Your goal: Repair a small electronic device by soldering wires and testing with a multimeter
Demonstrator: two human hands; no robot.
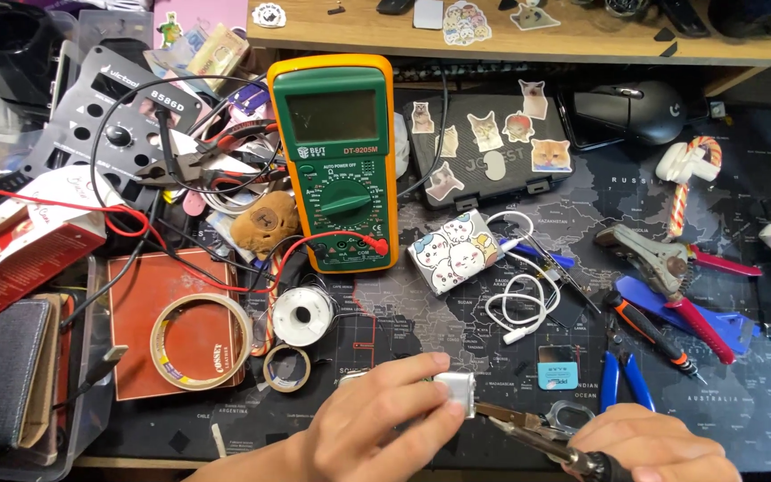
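At the near edge of the desk (457, 295), a little right of its middle, our left hand (377, 419) is closed around a small silvery metal part (457, 393), thumb over the top and fingers curled under it, so only its right end shows. Our right hand (649, 442) is wrapped tight around the dark handle of a soldering iron (528, 433), whose slim shaft slants up and to the left until the tip touches the underside of the metal part (whether it rests on a joint or a bare face we cannot tell). Just behind the iron lies a small metal ring tab (568, 415).

Near the right edge we see blue-handled cutters (622, 375), a red-and-black screwdriver (649, 335) and a wire stripper (662, 259) with red grips. In the middle stand a green-and-orange multimeter (336, 161), its red lead plugged in, a white cable (519, 299) in loose coils and a small pouch with cartoon faces (457, 250). Towards the left edge sit a solder spool (302, 314), a small tape roll (286, 368) and a larger masking tape roll (200, 341) resting on a brown notebook (158, 303).
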